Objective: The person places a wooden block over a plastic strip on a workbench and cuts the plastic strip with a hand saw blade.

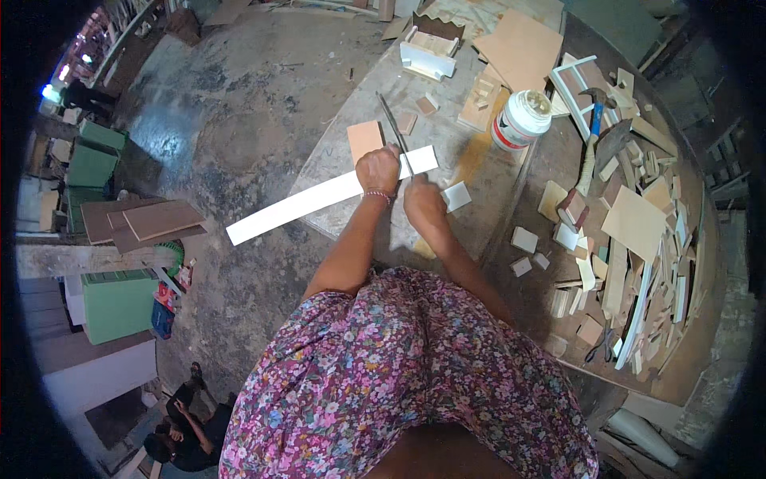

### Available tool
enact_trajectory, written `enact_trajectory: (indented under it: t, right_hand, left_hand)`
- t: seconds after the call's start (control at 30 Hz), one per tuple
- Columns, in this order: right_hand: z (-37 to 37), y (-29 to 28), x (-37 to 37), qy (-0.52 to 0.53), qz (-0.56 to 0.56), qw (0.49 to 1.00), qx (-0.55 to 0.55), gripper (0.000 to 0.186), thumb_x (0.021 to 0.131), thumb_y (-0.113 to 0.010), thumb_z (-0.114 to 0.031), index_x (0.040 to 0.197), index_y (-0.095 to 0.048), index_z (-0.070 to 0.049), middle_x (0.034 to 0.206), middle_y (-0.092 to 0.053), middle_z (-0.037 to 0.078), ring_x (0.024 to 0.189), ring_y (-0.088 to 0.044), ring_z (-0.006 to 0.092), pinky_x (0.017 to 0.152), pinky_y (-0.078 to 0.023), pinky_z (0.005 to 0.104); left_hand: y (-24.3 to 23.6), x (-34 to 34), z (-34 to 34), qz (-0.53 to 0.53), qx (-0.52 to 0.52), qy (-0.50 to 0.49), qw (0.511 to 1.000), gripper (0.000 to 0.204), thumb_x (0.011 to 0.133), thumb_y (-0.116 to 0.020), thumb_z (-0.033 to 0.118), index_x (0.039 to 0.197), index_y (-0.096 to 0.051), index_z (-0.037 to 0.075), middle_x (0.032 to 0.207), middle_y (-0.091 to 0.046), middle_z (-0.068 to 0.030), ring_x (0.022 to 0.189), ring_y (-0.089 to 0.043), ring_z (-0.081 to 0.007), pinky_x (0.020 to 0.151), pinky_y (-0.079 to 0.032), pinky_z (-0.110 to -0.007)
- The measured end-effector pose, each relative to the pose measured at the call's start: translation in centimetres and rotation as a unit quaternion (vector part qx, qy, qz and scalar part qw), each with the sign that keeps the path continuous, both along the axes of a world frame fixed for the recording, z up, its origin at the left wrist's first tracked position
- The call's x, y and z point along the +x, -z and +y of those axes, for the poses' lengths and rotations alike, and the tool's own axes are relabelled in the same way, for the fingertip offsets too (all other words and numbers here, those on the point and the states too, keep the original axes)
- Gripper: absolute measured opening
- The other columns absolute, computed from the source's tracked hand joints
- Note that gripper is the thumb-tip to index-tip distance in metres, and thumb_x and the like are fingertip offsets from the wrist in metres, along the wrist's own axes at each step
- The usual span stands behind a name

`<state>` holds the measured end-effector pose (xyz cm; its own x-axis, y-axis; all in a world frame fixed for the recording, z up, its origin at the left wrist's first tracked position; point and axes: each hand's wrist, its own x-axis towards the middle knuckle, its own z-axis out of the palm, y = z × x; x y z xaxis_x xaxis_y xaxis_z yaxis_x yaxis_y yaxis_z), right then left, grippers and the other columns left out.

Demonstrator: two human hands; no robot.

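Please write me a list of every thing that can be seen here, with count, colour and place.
White strip: 1, white, under left hand
Blade: 1, dark grey, in right hand, crossing strip
Small board: 1, tan, beside left hand
Worktable: 1, grey, under the work
Tub: 1, white, right of strip
White box: 1, white, top centre
Large board: 1, tan, behind tub
Hammer: 1, partly blue, right
Wood pieces: many, mostly tan and white, right
Brown boards: several, left
Green boxes: several, left
People: 2, dark clothes, lower left and upper left
Floor: grey, left
Flowered garment: 1, purple-pink, lower centre
Left hand: 1, on strip
Right hand: 1, centre
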<state>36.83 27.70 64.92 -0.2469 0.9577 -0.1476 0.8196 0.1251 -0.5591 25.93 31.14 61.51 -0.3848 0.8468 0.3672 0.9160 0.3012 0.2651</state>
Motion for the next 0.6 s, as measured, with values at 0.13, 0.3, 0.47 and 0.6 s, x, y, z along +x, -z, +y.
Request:
enact_trajectory:
  t: [0.13,0.3,0.47,0.6]
  right_hand:
    - [-0.6,0.5,0.4,-0.010,-0.001,0.999,0.038,0.026,0.082,-0.039,-0.021,0.084,-0.049,0.003,0.073,-0.057,0.026,0.071,-0.058,0.0396,0.064,-0.045,0.0488]
    - [2.8,1.0,-1.3,0.016,0.004,0.999,0.029,0.024,0.081,-0.041,-0.019,0.082,-0.050,0.003,0.071,-0.057,0.025,0.070,-0.058,0.0399,0.064,-0.045,0.0485]
    - [0.3,1.0,-0.2,-0.014,0.001,0.999,0.044,0.023,0.080,-0.043,-0.019,0.082,-0.049,0.003,0.071,-0.057,0.025,0.069,-0.057,0.0400,0.063,-0.045,0.0487]
    - [-1.0,0.5,0.6,-0.005,0.001,0.999,0.034,0.023,0.081,-0.042,-0.018,0.082,-0.049,0.003,0.074,-0.057,0.026,0.069,-0.057,0.0409,0.063,-0.045,0.0490]
  left_hand:
    - [0.0,-0.1,-0.4,-0.002,0.008,0.016,1.000,0.039,0.080,-0.043,0.025,0.050,-0.058,0.005,0.053,-0.057,-0.0147,0.048,-0.057,-0.0272,0.049,-0.046,-0.037]
    - [-0.2,0.5,0.0,-0.002,0.019,0.018,1.000,0.040,0.080,-0.043,0.024,0.049,-0.057,0.005,0.052,-0.056,-0.0151,0.047,-0.057,-0.0274,0.048,-0.046,-0.037]
    - [0.0,0.1,0.0,-0.005,0.013,0.003,1.000,0.040,0.080,-0.042,0.024,0.049,-0.057,0.005,0.051,-0.056,-0.0151,0.046,-0.056,-0.0278,0.049,-0.046,-0.037]
    - [-0.2,-0.2,-0.2,-0.002,0.001,0.010,1.000,0.039,0.081,-0.042,0.024,0.050,-0.057,0.005,0.053,-0.057,-0.0151,0.048,-0.057,-0.0274,0.050,-0.046,-0.037]
